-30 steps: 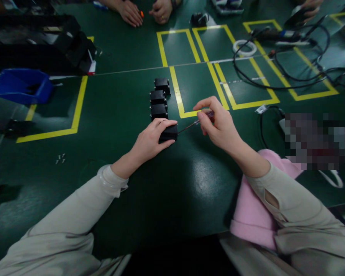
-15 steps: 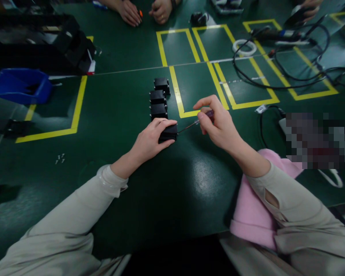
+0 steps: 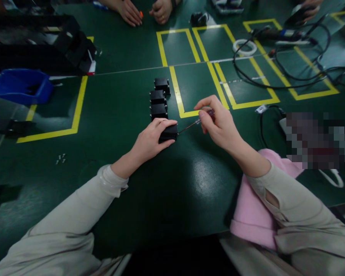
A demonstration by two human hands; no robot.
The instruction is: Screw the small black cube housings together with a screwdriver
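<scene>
My left hand (image 3: pixel 151 138) is closed round a small black box-shaped part (image 3: pixel 169 132), thumb on its near side and fingers over the far side, pressing it on the green table. In my right hand (image 3: pixel 217 122) is a screwdriver (image 3: pixel 199 119), pinched by its see-through purplish handle. The shaft slants down to the left, and its tip meets the right end of the black part, at a small screw. Beyond my left hand, several similar black parts (image 3: pixel 158 110) stand in a row, with small shiny screws at their ends.
Several loose screws (image 3: pixel 61 158) lie left of my left forearm. A blue bin (image 3: pixel 23 86) and black housings (image 3: pixel 37 46) are at the far left. Coiled black cables (image 3: pixel 278 86) and a white ring (image 3: pixel 244 48) lie right. A pink cloth (image 3: pixel 254 214) is under my right sleeve. Another person's hands (image 3: pixel 130 13) rest opposite.
The fingers of my right hand have shifted slightly on the screwdriver handle. My left hand and the black part stay in place.
</scene>
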